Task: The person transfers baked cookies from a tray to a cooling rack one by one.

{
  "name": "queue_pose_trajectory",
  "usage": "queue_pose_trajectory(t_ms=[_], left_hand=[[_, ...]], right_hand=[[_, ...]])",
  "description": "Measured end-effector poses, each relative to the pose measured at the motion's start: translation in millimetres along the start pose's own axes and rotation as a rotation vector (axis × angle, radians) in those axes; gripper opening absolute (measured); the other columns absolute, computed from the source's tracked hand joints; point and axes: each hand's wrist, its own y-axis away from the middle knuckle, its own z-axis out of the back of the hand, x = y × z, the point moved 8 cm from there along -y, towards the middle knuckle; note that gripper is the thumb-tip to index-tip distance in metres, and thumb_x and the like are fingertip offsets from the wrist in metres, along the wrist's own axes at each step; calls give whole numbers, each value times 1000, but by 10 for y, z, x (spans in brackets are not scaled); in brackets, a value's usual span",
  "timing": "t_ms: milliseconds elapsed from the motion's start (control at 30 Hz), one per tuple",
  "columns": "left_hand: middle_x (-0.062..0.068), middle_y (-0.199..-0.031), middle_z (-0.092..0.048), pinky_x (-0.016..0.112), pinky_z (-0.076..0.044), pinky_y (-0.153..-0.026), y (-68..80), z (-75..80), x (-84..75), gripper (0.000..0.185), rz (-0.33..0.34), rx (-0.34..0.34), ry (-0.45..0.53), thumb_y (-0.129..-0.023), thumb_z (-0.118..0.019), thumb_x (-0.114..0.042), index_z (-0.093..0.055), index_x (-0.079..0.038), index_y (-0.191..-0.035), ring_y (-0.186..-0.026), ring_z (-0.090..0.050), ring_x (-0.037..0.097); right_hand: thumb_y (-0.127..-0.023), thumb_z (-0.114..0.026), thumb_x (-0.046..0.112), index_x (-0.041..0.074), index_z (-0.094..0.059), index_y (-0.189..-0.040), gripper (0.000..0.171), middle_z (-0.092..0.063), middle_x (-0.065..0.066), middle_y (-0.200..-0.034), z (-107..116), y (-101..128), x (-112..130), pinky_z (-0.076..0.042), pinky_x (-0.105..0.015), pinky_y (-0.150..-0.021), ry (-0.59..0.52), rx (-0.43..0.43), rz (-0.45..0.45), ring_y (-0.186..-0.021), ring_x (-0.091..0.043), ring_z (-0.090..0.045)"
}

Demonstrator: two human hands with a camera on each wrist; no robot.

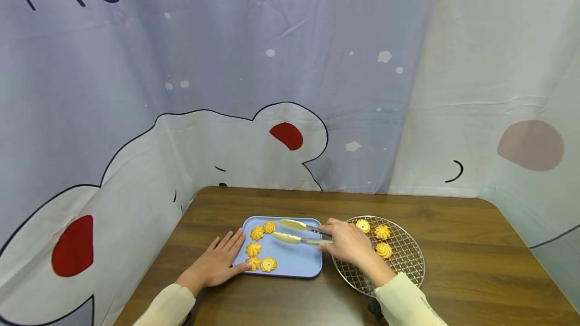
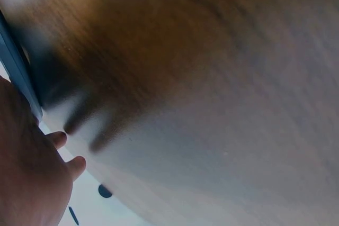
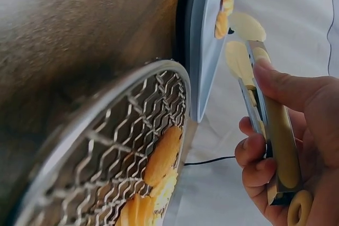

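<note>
Printed cloth (image 1: pixel 358 24) with white bear shapes hangs beyond the far side of the blue tray (image 1: pixel 299 260), which lies on a brown wooden table (image 1: pixel 462 250). Left of the tray, the left hand (image 1: pixel 219 261) rests at its edge, fingers extended and slightly apart, thumb by the near left corner. Five yellow piped cookies (image 1: pixel 254 249) sit along the tray's left part. Above the tray's right part, the right hand (image 1: pixel 348 242) grips metal tongs (image 1: pixel 296 239), thumb and fingers clamped round the handle; the pale tips stand apart over the tray, pointing toward its cookies. Right of the tray, a round wire rack (image 1: pixel 410 260) bears three more cookies (image 1: pixel 383 250), partly behind the right arm.
</note>
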Motion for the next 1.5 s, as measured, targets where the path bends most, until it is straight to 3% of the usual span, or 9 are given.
queue_pose_trajectory(t_ms=[300,533,767,1100,1500], left_hand=[[8,-170,-16,63,-15,-120,-6,-23,26,92,23,28,-20,-98,-37,-73,-22,-9,-162,-154,-20,36],[12,-168,-20,66,-16,-118,-2,16,-10,90,12,25,-10,-99,-41,-69,-25,-6,-161,-152,-21,40],[6,-170,-13,62,-15,-120,-8,-9,3,93,37,63,-41,-97,-34,-75,-18,-11,-163,-155,-17,35],[12,-169,-18,66,-17,-118,-2,19,-11,91,12,36,-22,-99,-40,-70,-24,-6,-161,-152,-21,40],[7,-170,-14,63,-16,-120,-15,-3,15,92,26,50,-29,-98,-37,-73,-20,-10,-163,-154,-18,36]], right_hand=[[-81,-84,41,22,-73,-128,52,-66,7,-101,-73,-157,24,-44,-31,-57,14,27,0,-68,-12,-52],[-81,-84,43,25,-72,-129,53,-65,8,-102,-130,-264,37,-44,-34,-57,32,61,-26,-68,-17,-54],[-80,-84,44,25,-72,-129,54,-66,5,-104,-183,-335,60,-43,-34,-56,39,94,-35,-66,-17,-53],[-80,-84,45,26,-71,-131,55,-64,8,-104,-182,-412,111,-46,-35,-60,45,106,-31,-74,-19,-58],[-81,-84,45,27,-71,-131,55,-64,9,-103,-178,-452,157,-49,-38,-64,67,107,-13,-75,-20,-59]])
